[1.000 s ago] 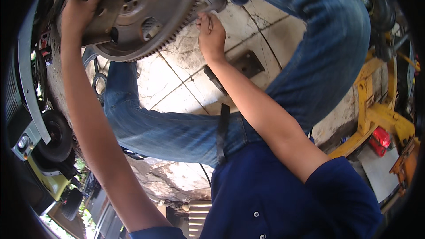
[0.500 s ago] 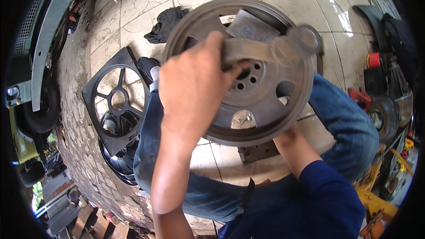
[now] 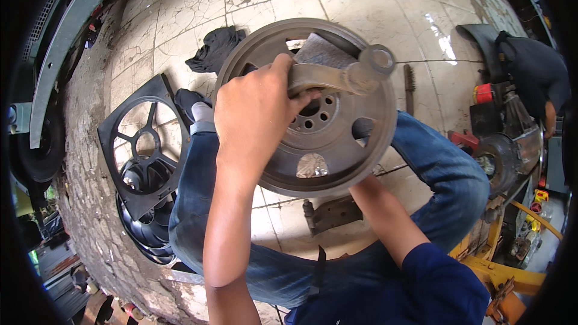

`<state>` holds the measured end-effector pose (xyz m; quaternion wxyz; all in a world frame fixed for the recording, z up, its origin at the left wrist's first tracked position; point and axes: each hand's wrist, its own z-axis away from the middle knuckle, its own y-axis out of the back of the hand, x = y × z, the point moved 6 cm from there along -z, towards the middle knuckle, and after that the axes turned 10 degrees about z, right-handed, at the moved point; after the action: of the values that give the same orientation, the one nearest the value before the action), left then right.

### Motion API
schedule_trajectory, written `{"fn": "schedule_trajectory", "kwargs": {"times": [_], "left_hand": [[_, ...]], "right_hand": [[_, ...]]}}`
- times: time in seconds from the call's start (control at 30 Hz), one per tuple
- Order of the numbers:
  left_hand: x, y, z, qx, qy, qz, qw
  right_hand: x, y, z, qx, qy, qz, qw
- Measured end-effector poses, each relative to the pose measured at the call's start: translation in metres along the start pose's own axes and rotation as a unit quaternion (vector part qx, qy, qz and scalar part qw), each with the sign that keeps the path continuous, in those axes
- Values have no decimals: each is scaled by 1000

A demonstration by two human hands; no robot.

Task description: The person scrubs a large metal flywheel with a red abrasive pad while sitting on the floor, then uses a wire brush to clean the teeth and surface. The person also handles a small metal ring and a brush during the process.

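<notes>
While over the knees, grey flywheel (image 3: 325,144) under left hand (image 3: 256,114) gripping metal tool (image 3: 337,75); right hand hidden beneath, grip unclear.

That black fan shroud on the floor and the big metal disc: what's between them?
In the head view, the person's jeans-clad leg lies between the fan shroud and the disc.

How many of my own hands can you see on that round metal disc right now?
1. The left hand lies on top of the metal disc, gripping a metal arm. The right forearm runs under the disc, so the right hand is hidden.
</notes>
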<state>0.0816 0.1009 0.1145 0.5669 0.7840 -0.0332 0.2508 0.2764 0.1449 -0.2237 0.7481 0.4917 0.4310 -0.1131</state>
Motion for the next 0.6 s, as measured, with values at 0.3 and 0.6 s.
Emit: {"fn": "schedule_trajectory", "kwargs": {"times": [0.3,0.6], "left_hand": [[4,-2,5,-25,2,-43,999],[6,-3,0,-13,-33,-67,997]], "right_hand": [[-31,31,38,16,78,-19,997],[-137,215,104,-102,149,26,983]]}}
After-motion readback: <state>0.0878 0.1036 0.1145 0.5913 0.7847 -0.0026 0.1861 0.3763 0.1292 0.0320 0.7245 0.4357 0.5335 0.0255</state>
